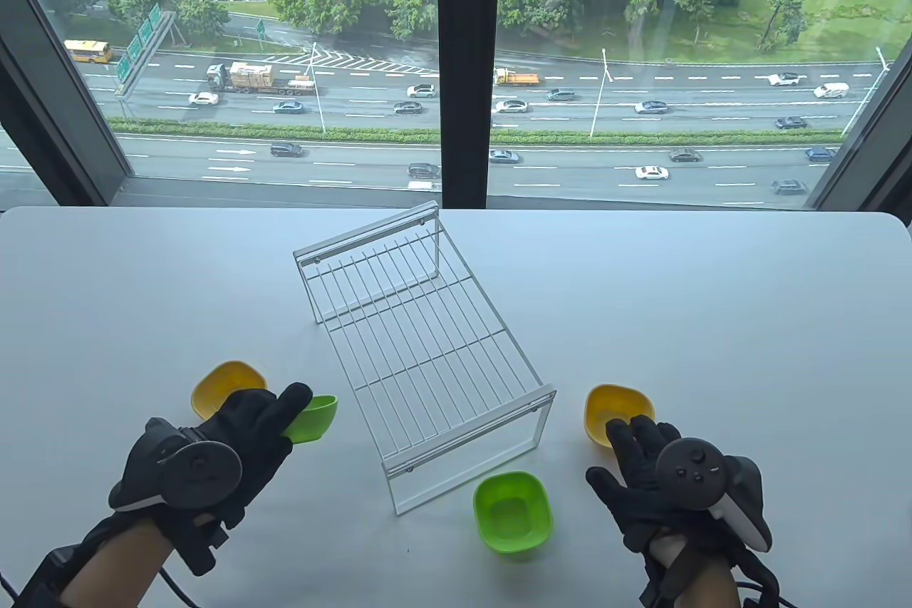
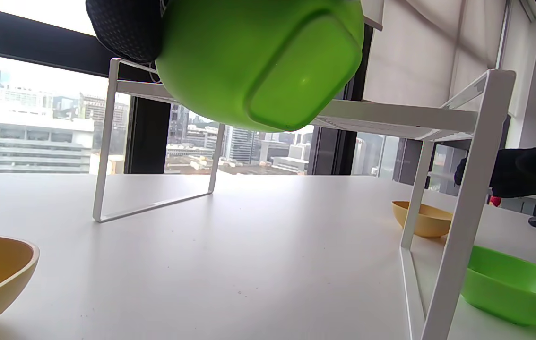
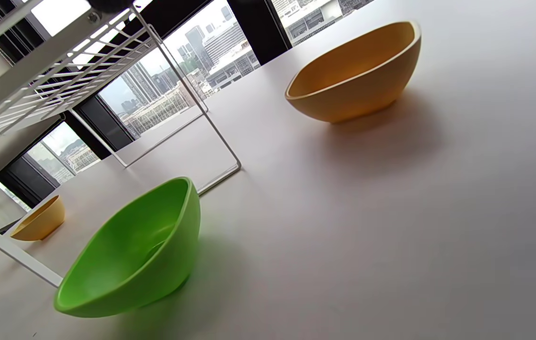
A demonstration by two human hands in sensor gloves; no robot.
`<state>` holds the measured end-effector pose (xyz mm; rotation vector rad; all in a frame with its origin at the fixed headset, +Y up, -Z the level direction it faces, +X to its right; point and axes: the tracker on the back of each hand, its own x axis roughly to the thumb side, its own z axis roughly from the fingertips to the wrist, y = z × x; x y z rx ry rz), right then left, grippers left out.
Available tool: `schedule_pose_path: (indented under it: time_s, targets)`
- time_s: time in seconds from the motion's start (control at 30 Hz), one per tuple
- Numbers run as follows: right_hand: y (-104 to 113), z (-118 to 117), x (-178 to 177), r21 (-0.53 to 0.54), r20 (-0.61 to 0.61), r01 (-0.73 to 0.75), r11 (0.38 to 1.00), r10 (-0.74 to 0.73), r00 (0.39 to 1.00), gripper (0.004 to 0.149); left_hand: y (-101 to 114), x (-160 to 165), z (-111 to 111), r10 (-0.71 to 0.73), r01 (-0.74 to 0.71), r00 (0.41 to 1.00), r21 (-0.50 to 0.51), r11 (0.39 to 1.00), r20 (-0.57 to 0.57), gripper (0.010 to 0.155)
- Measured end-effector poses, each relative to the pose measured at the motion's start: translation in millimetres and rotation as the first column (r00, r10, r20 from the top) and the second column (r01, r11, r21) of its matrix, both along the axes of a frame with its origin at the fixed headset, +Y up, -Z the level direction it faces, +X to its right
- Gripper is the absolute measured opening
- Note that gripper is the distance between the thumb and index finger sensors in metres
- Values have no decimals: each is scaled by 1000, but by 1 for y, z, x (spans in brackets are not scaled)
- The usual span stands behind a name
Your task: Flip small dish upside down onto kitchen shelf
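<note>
My left hand (image 1: 235, 433) holds a small green dish (image 1: 313, 417) lifted off the table, just left of the white wire kitchen shelf (image 1: 420, 344). In the left wrist view the dish (image 2: 258, 61) hangs tilted, its underside facing the camera, with a gloved fingertip (image 2: 126, 28) on its rim. My right hand (image 1: 645, 469) hovers open and empty over the table at the right, its fingers near a yellow dish (image 1: 616, 410). The shelf top is bare.
A second green dish (image 1: 513, 512) stands upright in front of the shelf's near leg, also in the right wrist view (image 3: 131, 255). Another yellow dish (image 1: 224, 383) sits behind my left hand. The white table (image 1: 748, 323) ends at a window.
</note>
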<state>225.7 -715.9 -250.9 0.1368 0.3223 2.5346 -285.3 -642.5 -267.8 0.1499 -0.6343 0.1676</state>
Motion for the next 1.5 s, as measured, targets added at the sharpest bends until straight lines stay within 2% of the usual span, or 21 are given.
schedule_pose_path:
  time_s: [0.4, 0.5, 0.73, 1.07, 1.17, 1.27, 1.37, 1.5]
  targets:
    - [0, 0, -1, -12, 6, 6, 1000, -6, 1000, 81, 30, 22, -26, 8, -5, 996, 38, 999, -94, 77]
    - [0, 0, -1, -14, 8, 11, 1000, -11, 1000, 81, 33, 28, -32, 1, 2, 995, 28, 1000, -102, 82]
    - [0, 0, 0, -11, 7, 17, 1000, -17, 1000, 81, 31, 47, -46, -36, 36, 992, 4, 999, -118, 83]
    - [-1, 0, -2, -30, -8, 9, 1000, -9, 1000, 81, 32, 61, -72, 84, -88, 985, -19, 996, -149, 82]
    - [0, 0, -1, -28, -2, 18, 999, -18, 1000, 80, 31, 62, -88, 137, -146, 974, -34, 989, -181, 79]
    - [0, 1, -1, -23, -1, 27, 999, -27, 1000, 80, 32, 62, -107, 187, -220, 946, -103, 970, -264, 78]
    - [1, 1, -1, -21, -2, 37, 999, -37, 999, 80, 34, 64, -121, 252, -296, 920, -114, 948, -300, 76]
    - [1, -1, 1, -29, -4, 57, 998, -57, 998, 80, 35, 66, -133, 251, -297, 917, -111, 948, -310, 75]
